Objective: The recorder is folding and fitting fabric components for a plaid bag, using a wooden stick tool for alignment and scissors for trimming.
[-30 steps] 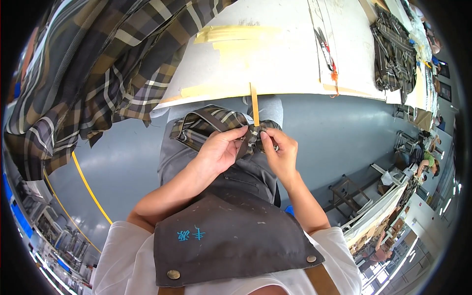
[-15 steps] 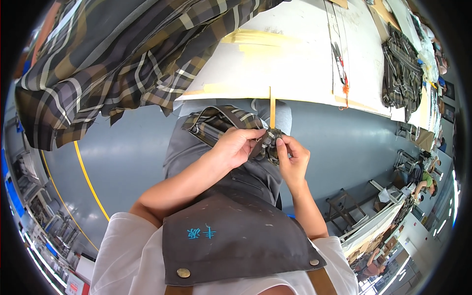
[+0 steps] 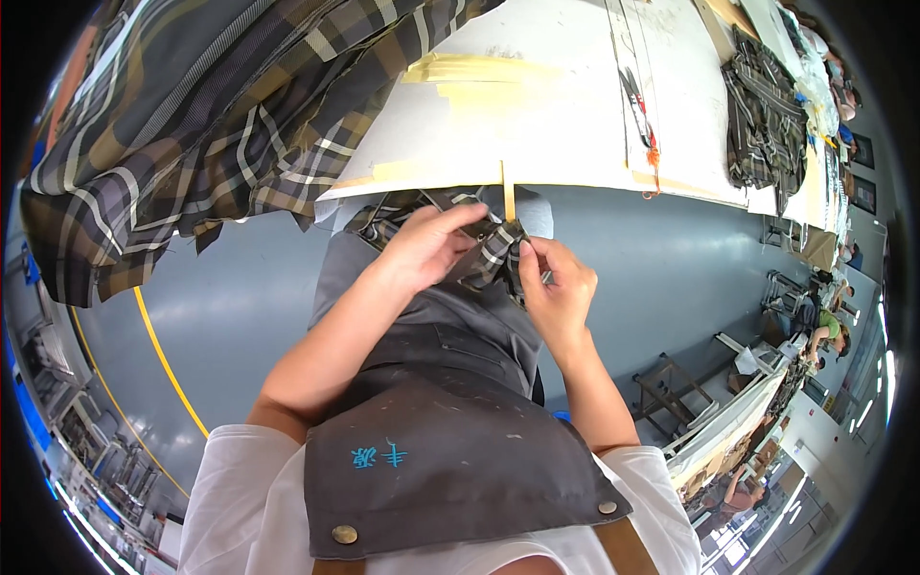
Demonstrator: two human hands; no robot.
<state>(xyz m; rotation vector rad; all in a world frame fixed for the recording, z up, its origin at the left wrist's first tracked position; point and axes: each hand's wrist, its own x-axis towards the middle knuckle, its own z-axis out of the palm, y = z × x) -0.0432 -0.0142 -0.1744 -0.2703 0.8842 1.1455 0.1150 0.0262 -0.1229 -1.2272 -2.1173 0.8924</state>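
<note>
While the right hand (image 3: 559,280) pinches the plaid fabric piece (image 3: 494,249), which lies between both hands just off the worktop's (image 3: 585,115) near edge, the left hand (image 3: 429,246) is loosely spread, no longer pinching the cloth as before.

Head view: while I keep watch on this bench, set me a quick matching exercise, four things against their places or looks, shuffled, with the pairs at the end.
Column one
1. Small plaid piece
2. Yellow strip
3. Red-and-black tool
4. Apron

Column two
A. Lies on the white tabletop, an orange tassel at one end
B. Dark, with two round metal studs
C. Pinched in the right hand
D. Crosses the tabletop's near edge

Pairs: 1-C, 2-D, 3-A, 4-B.
</note>
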